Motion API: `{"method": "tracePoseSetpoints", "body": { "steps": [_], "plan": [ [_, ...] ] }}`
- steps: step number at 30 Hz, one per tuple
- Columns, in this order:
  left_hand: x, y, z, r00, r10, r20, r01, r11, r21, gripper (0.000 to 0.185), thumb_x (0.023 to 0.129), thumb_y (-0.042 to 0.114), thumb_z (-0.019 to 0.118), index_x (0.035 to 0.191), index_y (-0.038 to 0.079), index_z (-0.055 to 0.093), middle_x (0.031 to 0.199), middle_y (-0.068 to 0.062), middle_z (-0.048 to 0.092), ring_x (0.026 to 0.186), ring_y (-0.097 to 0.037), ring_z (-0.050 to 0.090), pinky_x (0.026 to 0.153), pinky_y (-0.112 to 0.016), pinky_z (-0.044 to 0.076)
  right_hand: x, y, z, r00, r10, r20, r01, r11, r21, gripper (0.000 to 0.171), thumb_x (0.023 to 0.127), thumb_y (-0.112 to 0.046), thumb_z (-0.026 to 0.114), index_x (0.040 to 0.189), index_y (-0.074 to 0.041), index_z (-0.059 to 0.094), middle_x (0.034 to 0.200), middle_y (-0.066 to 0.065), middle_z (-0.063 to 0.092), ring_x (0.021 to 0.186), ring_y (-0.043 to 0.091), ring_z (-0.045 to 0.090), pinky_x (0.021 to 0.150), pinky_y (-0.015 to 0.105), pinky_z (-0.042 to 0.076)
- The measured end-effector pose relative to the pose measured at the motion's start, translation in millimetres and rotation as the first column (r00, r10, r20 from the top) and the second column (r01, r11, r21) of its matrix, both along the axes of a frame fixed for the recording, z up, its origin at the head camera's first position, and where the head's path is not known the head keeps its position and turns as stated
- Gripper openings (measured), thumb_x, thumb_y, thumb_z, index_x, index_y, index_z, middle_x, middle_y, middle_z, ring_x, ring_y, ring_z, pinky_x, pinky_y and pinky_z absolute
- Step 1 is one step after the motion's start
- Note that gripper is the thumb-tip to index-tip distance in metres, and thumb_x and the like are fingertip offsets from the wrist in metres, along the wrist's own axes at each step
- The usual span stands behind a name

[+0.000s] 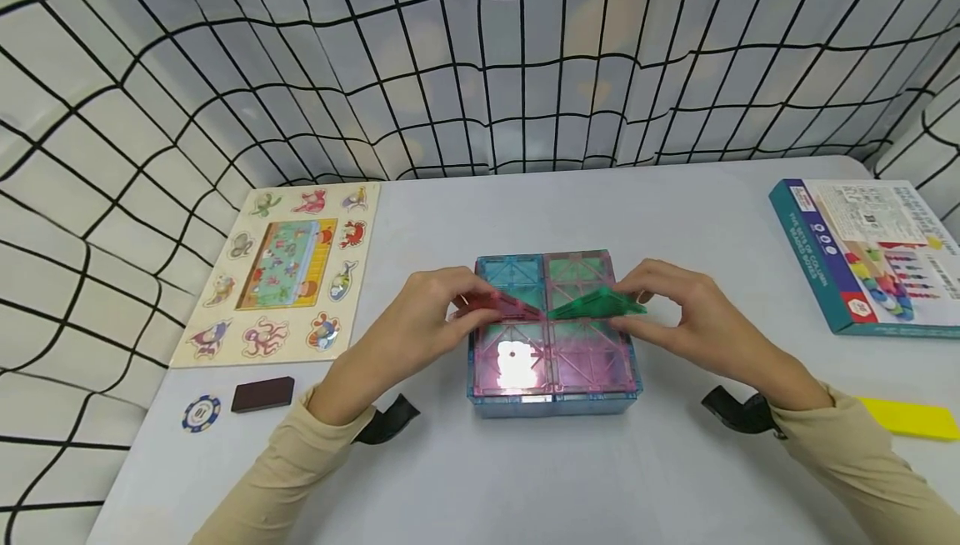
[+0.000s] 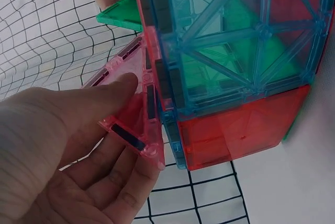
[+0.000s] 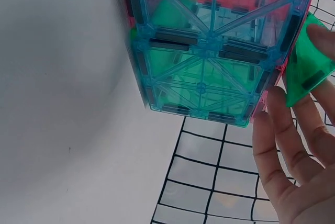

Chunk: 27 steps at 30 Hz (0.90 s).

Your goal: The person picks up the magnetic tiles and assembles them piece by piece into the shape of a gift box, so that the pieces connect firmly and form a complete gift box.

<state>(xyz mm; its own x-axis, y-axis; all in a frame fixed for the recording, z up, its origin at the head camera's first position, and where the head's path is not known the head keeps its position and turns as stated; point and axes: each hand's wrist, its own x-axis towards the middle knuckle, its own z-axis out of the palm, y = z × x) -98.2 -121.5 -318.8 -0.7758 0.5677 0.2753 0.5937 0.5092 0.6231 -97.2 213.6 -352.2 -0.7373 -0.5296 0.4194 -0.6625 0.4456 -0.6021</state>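
A low box of translucent magnetic tiles (image 1: 555, 345) in blue, pink and green stands at the table's middle. My left hand (image 1: 459, 299) pinches a red-pink triangular tile (image 1: 497, 305) over the box's left top edge. In the left wrist view that red-pink tile (image 2: 133, 111) lies between thumb and fingers, touching the tile box (image 2: 235, 67). My right hand (image 1: 643, 297) pinches a green triangular tile (image 1: 596, 305) over the right top. The right wrist view shows the green tile (image 3: 306, 64) against the tile box (image 3: 209, 51) corner. The two triangles nearly meet point to point.
A wooden sea-animal puzzle board (image 1: 285, 266) lies at the left, with a poker chip (image 1: 201, 413) and a dark brown block (image 1: 262, 394) in front of it. A teal toy carton (image 1: 870, 253) and a yellow block (image 1: 911, 418) sit at the right. Grid-patterned cloth walls surround the table.
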Motion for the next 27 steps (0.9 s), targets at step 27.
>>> {"method": "tracePoseSetpoints", "body": {
  "steps": [27],
  "plan": [
    [7.6, -35, 32.7, 0.986, 0.133, 0.100, -0.152, 0.965, 0.214, 0.023, 0.094, -0.005, 0.074, 0.110, 0.010, 0.080, 0.100, -0.001, 0.079, 0.077, -0.010, 0.076, 0.069, -0.026, 0.062, -0.5, 1, -1.0, 0.998, 0.062, -0.013, -0.062, 0.998, 0.001, 0.043, 0.077, 0.009, 0.087, 0.109, -0.016, 0.073, 0.105, -0.009, 0.065, 0.096, 0.008, 0.060, 0.085, 0.015, 0.050]
  ]
}}
